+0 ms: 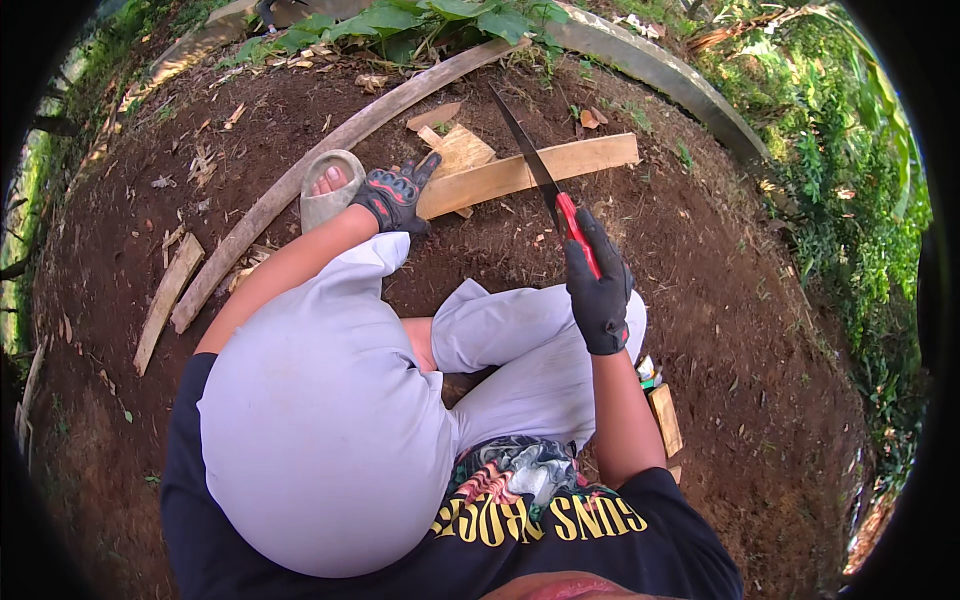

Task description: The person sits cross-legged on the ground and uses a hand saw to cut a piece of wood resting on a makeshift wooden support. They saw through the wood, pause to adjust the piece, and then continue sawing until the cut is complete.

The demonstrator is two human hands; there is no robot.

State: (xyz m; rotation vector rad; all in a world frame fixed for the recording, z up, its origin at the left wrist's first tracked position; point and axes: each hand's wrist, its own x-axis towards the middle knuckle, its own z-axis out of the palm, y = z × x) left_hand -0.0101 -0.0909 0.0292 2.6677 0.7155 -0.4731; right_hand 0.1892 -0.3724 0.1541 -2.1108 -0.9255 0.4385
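Observation:
My left hand [396, 194], in a black and grey glove with red marks, grips the left end of a pale wooden board [590, 157]. Its fingers reach over the top, and the thumb is on the near side. In my right hand [602, 290], also gloved in black, is a handsaw [527, 144] with a red handle and a long dark blade. The blade points away from me and crosses over the board right of its middle; whether its teeth touch the wood I cannot tell. Behind the board's left half lies a flat wood piece [462, 148].
A long weathered pole [300, 175] curves across the brown soil, beside my sandalled foot [330, 190]. Another plank [168, 300] lies at left. Small wood blocks [665, 420] sit by my right arm. A concrete edging [670, 80] and leafy plants [400, 22] border the far side.

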